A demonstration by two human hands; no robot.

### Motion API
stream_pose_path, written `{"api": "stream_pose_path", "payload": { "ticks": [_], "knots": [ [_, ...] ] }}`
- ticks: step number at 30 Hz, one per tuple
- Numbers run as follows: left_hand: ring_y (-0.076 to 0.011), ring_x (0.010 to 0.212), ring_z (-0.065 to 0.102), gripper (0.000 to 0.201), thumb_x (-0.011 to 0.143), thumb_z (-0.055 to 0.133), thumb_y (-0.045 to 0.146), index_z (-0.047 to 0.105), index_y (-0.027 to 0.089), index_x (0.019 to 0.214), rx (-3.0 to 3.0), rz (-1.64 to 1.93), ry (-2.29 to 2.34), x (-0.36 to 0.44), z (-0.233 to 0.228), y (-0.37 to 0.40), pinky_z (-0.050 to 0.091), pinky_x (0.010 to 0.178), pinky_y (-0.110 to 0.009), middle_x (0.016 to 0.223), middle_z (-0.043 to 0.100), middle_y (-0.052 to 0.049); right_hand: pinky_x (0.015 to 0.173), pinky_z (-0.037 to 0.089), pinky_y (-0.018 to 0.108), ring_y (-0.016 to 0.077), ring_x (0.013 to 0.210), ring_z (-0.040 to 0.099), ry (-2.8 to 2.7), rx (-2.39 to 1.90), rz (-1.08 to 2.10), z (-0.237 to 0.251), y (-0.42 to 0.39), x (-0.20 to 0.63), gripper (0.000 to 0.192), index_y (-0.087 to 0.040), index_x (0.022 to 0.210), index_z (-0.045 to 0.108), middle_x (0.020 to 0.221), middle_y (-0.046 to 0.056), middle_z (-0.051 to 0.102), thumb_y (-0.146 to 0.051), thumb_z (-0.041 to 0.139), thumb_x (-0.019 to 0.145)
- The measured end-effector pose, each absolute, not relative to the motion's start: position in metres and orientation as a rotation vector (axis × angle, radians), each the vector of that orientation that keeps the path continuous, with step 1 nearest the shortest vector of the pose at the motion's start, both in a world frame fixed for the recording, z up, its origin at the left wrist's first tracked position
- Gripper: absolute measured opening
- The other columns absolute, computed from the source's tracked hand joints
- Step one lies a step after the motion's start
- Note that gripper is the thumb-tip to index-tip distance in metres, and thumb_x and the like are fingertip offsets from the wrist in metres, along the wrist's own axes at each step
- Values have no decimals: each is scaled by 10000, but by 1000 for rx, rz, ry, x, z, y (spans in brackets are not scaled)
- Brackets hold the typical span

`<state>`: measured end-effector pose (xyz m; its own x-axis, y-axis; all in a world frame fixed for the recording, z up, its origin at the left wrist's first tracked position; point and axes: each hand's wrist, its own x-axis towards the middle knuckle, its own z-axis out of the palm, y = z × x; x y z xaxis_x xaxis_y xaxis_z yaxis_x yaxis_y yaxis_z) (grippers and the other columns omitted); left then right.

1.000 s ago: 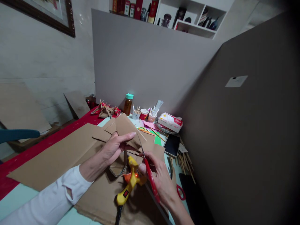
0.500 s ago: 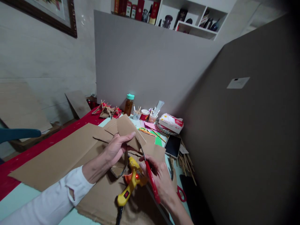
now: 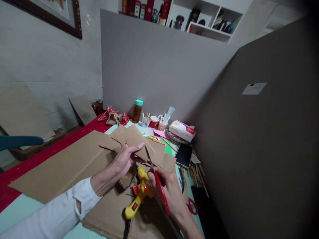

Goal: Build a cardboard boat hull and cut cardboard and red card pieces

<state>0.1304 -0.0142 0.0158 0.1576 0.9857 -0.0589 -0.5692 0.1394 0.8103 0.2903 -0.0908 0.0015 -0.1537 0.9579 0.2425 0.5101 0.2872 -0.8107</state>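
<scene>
My left hand (image 3: 124, 160) pinches a brown cardboard piece (image 3: 134, 139) and holds it up over the table. In my right hand (image 3: 170, 193) are red-handled scissors (image 3: 158, 186); their blades point up and meet the cardboard piece's right edge. A yellow hot glue gun (image 3: 138, 197) with a lit red lamp lies on the cardboard just below both hands.
Large cardboard sheets (image 3: 62, 164) cover the table. Behind them stand a bottle (image 3: 136, 111), cups of sticks (image 3: 154, 121), a tissue pack (image 3: 181, 130), a phone (image 3: 183, 155) and wooden sticks (image 3: 196, 172). Grey partition boards (image 3: 254, 139) wall in the back and right. Another pair of red scissors (image 3: 191, 205) lies right.
The cardboard piece has come down slightly and tilted flatter. The scissor blades have shifted a little left along its edge. The glue gun has not moved.
</scene>
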Motion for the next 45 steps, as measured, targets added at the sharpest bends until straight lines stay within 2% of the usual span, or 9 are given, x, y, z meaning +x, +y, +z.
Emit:
{"api": "stream_pose_path", "payload": {
  "ticks": [6, 12, 17, 20, 26, 30, 36, 42, 45],
  "knots": [
    [-189, 532, 652, 214, 663, 858, 252, 748, 76, 716, 789, 1187, 698, 132, 15, -20, 602, 482, -314, 649, 717, -72, 597, 353, 237, 161, 668, 520, -1740, -1407, 806, 10, -92, 294, 252, -164, 879, 722, 700, 1, 607, -395, 623, 883],
    [-195, 587, 669, 235, 683, 834, 224, 766, 125, 884, 774, 1180, 682, 133, 12, -23, 580, 465, -298, 763, 761, -68, 561, 296, 245, 127, 581, 399, -1762, -1341, 680, 1, -92, 289, 276, -184, 699, 588, 614, -27, 497, -334, 537, 926],
    [-204, 560, 662, 229, 680, 829, 245, 765, 108, 852, 770, 1131, 695, 131, 11, -16, 572, 485, -316, 753, 770, -99, 550, 272, 243, 115, 570, 353, -1747, -1362, 690, 0, -89, 290, 310, -187, 644, 507, 595, -36, 440, -362, 572, 891],
    [-210, 587, 670, 241, 672, 832, 281, 748, 104, 813, 767, 1153, 708, 125, 19, -10, 563, 524, -320, 749, 768, -103, 533, 254, 242, 110, 559, 336, -1757, -1361, 704, 3, -90, 291, 324, -175, 646, 549, 587, -39, 421, -382, 576, 894],
    [-137, 527, 605, 309, 564, 902, 206, 603, 157, 626, 754, 1260, 789, 118, 26, -6, 512, 523, -258, 582, 667, 16, 538, 289, 237, 125, 592, 397, -1659, -1365, 923, 6, -91, 293, 315, -138, 854, 717, 639, -23, 481, -445, 648, 862],
    [-142, 586, 642, 342, 578, 908, 211, 581, 172, 668, 744, 1271, 832, 122, 18, -9, 480, 506, -234, 649, 696, 16, 549, 312, 238, 134, 607, 445, -1643, -1396, 984, 5, -89, 297, 339, -143, 942, 734, 647, -22, 517, -464, 663, 863],
    [-172, 642, 684, 357, 581, 907, 209, 576, 179, 712, 736, 1270, 836, 125, 17, -11, 507, 532, -250, 706, 732, -10, 552, 311, 239, 136, 604, 463, -1676, -1393, 956, 7, -89, 300, 325, -160, 837, 717, 636, -25, 527, -476, 647, 868],
    [-174, 650, 691, 411, 577, 894, 163, 510, 196, 717, 695, 1266, 852, 124, 20, -10, 561, 585, -269, 683, 714, -7, 547, 245, 249, 114, 583, 337, -1695, -1379, 785, 6, -92, 295, 405, -184, 582, 513, 584, -48, 377, -451, 644, 858],
    [-171, 654, 694, 416, 570, 896, 162, 509, 194, 721, 698, 1260, 846, 124, 21, -12, 576, 614, -271, 698, 718, -12, 563, 275, 247, 122, 601, 368, -1689, -1366, 798, 2, -90, 292, 391, -178, 611, 567, 607, -35, 434, -469, 625, 865]
  ]
}}
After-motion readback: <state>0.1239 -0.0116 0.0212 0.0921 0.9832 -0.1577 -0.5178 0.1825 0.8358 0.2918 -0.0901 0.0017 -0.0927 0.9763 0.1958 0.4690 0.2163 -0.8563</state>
